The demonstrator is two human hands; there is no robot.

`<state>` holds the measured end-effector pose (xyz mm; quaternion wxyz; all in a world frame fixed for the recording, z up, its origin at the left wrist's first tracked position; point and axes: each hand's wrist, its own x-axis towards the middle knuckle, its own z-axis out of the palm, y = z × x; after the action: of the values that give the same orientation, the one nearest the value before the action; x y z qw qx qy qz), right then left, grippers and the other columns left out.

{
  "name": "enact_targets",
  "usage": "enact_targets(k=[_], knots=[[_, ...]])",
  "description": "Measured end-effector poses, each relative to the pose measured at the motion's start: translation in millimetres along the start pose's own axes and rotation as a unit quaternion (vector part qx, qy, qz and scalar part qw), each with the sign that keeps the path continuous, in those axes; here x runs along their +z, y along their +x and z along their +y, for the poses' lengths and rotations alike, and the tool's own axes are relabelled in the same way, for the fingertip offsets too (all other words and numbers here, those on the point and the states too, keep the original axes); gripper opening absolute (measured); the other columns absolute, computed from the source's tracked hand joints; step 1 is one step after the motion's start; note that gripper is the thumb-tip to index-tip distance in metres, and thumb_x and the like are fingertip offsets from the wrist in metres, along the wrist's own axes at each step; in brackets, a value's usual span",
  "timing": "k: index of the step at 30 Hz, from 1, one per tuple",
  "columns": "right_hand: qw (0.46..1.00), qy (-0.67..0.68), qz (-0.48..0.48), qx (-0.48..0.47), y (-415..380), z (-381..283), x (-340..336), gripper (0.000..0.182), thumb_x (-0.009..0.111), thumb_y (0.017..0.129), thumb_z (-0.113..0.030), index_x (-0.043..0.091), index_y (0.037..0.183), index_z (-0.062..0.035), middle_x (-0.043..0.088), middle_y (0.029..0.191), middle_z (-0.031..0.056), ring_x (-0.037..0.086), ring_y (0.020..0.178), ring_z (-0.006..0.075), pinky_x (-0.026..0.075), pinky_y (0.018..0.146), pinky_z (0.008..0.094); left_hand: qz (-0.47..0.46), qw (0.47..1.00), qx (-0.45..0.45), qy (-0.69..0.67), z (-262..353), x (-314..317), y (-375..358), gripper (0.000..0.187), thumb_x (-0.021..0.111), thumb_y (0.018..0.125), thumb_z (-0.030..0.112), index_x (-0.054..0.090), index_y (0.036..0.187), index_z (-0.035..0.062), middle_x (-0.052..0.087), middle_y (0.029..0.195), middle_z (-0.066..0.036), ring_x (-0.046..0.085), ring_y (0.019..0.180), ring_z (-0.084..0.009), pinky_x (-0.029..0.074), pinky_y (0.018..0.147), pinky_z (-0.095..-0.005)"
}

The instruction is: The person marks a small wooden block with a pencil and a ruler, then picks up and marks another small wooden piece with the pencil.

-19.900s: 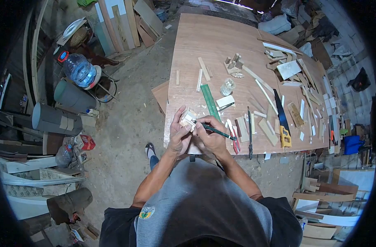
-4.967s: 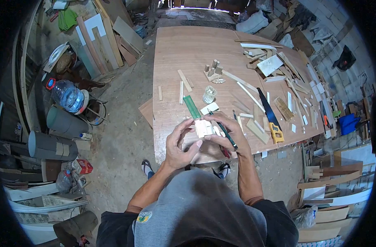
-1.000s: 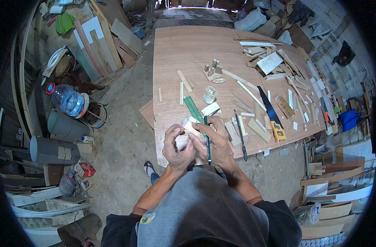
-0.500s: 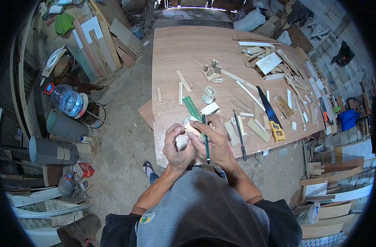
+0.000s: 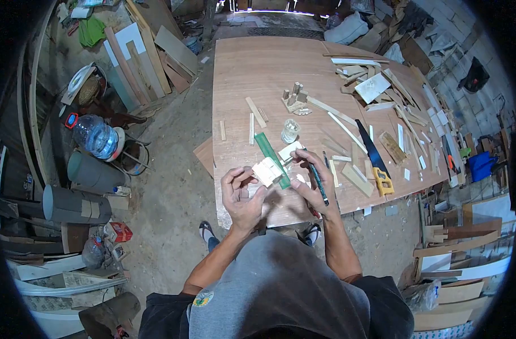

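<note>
My left hand [image 5: 241,198] grips a small pale wooden block [image 5: 267,171] between thumb and fingers, above the near edge of the table. Held in my right hand [image 5: 317,189] is a dark pencil [image 5: 320,183], slanting across the fingers. The right hand is a little apart from the block, with thumb and forefinger spread. Beneath the block, a green strip like a ruler [image 5: 264,144] lies on the table, partly hidden. A white piece [image 5: 290,151] is close to my right fingertips. Just beyond stands a clear glass jar [image 5: 290,131].
On the wooden table [image 5: 258,68] lie a yellow-handled handsaw [image 5: 374,155], loose wood strips and a scrap pile [image 5: 374,87] at right. A small wooden assembly with upright pegs [image 5: 294,99] stands mid-table. To the left, a large water bottle [image 5: 96,138] rests on a stool.
My right hand has drawn away to the right from the wooden block, taking the pencil along. The block now shows more fully in my left hand.
</note>
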<state>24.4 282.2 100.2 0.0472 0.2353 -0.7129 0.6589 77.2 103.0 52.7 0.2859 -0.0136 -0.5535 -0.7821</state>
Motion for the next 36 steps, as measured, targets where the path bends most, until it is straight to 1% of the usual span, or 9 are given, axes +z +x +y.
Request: enact_targets(k=[4,6,9,11,17,19,23,25,36], knots=[[1.0,0.006,-0.004,0.018,-4.3,-5.5,-3.2,0.066,0.078,0.077,-0.013,0.054,0.137,-0.0007,0.06,0.133,0.0159,0.057,0.121,0.0238,0.041,0.105,0.0366,-0.019,0.991,-0.078,-0.11,11.7,-1.3,9.7,0.064,0.069,0.08,-0.013,0.039,0.134,0.0017,0.059,0.123,-0.017,0.059,0.117,-0.0232,0.049,0.101,-0.0369],[1.0,0.018,-0.004,0.02,-4.6,-9.9,-2.1,0.068,0.079,0.077,-0.014,0.053,0.139,-0.0009,0.059,0.134,0.016,0.056,0.123,0.0243,0.04,0.107,0.0372,-0.041,0.941,-0.205,-0.266,17.0,-3.0,16.8,0.06,0.07,0.085,-0.007,0.04,0.135,0.0035,0.06,0.125,-0.015,0.058,0.121,-0.0242,0.048,0.106,-0.0396],[0.999,0.025,-0.028,0.033,-8.2,-21.2,3.2,0.075,0.083,0.074,-0.018,0.051,0.14,0.0,0.059,0.134,0.0172,0.056,0.124,0.0263,0.039,0.109,0.0386,-0.012,0.879,-0.276,-0.388,16.4,-2.9,21.1,0.057,0.073,0.087,0.003,0.041,0.135,0.0052,0.06,0.127,-0.011,0.059,0.121,-0.023,0.047,0.108,-0.0395],[0.997,-0.037,-0.065,0.036,-10.9,-29.0,12.8,0.086,0.085,0.072,-0.03,0.048,0.142,0.0029,0.057,0.136,0.0159,0.054,0.126,0.0261,0.04,0.106,0.0367,-0.031,0.877,-0.28,-0.389,8.7,-7.8,19.6,0.056,0.072,0.09,0.009,0.043,0.137,0.0055,0.059,0.131,-0.011,0.057,0.124,-0.0228,0.045,0.111,-0.041],[0.993,-0.115,0.017,0.002,-19.9,-16.7,43.9,0.07,0.087,0.068,-0.011,0.056,0.13,0.0003,0.061,0.122,0.0179,0.061,0.112,0.0259,0.048,0.095,0.0347,-0.011,0.852,-0.333,-0.405,4.1,-7.9,13.8,0.049,0.063,0.098,0.017,0.044,0.141,0.0026,0.057,0.137,-0.012,0.055,0.129,-0.0247,0.044,0.113,-0.0427],[0.988,-0.144,0.051,-0.019,-20.9,-15.0,49.3,0.063,0.082,0.074,-0.01,0.057,0.13,0.0012,0.062,0.121,0.022,0.062,0.113,0.0345,0.05,0.096,0.0395,-0.014,0.842,-0.355,-0.407,8.2,-4.3,15.0,0.047,0.061,0.1,0.019,0.045,0.14,0.0009,0.059,0.135,-0.011,0.055,0.128,-0.0242,0.046,0.111,-0.0413],[0.975,-0.191,0.1,-0.046,-24.7,4.4,60.8,0.065,0.083,0.07,-0.007,0.057,0.128,-0.001,0.061,0.117,0.0206,0.062,0.107,0.0308,0.052,0.088,0.0382,0.019,0.828,-0.394,-0.398,6.1,-7.0,11.5,0.046,0.062,0.1,0.022,0.048,0.139,0.0032,0.06,0.133,-0.014,0.06,0.122,-0.0261,0.05,0.105,-0.0434],[0.961,-0.244,0.097,-0.085,-28.4,11.7,62.2,0.064,0.082,0.07,-0.007,0.057,0.128,-0.0005,0.061,0.116,0.0203,0.062,0.105,0.0311,0.052,0.088,0.0386,0.018,0.87,-0.368,-0.328,8.2,-8.5,7.9,0.04,0.062,0.099,0.016,0.047,0.133,-0.0002,0.065,0.119,-0.015,0.065,0.11,-0.023,0.055,0.095,-0.0342],[0.993,-0.111,0.041,0.018,-44.9,27.5,54.2,0.059,0.079,0.078,-0.007,0.056,0.132,0.0005,0.061,0.12,0.0168,0.063,0.104,0.022,0.051,0.089,0.0322,0.028,0.878,-0.429,-0.21,-5.0,-29.1,9.6,0.04,0.068,0.095,0.015,0.046,0.124,-0.0016,0.063,0.11,-0.017,0.071,0.093,-0.0251,0.065,0.073,-0.0344]])
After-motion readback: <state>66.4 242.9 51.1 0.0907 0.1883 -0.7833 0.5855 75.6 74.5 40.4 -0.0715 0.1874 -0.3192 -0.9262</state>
